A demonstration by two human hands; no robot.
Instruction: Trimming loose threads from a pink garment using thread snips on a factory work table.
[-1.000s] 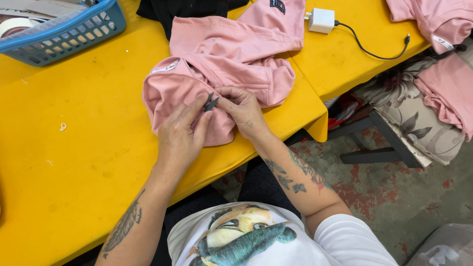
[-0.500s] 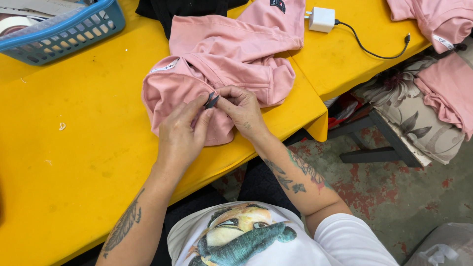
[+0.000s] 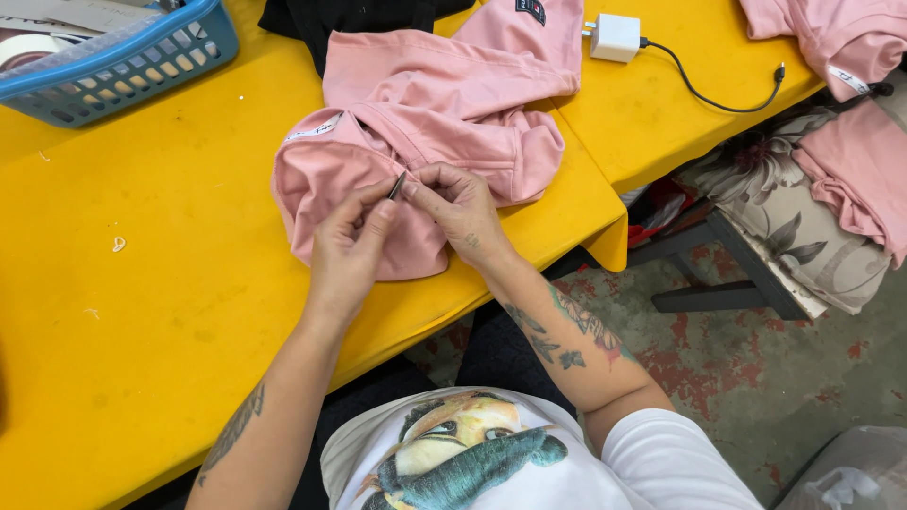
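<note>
A pink garment (image 3: 444,104) lies bunched on the yellow table (image 3: 142,312). My left hand (image 3: 348,250) rests on its near fold and pinches a small dark metal tool (image 3: 398,185) between thumb and fingers. My right hand (image 3: 460,206) sits just to the right, fingertips pinching the pink fabric beside the tool's tip. A white label strip (image 3: 312,128) shows at the garment's left edge.
A blue plastic basket (image 3: 113,61) stands at the back left. A black cloth (image 3: 350,19) lies behind the garment. A white charger (image 3: 614,38) with a black cable sits at the back right. More pink garments (image 3: 850,123) pile on a floral cushion (image 3: 794,227) past the table's edge.
Both hands stay on the garment; the fingers have shifted slightly around the tool and fabric. Nothing else has moved.
</note>
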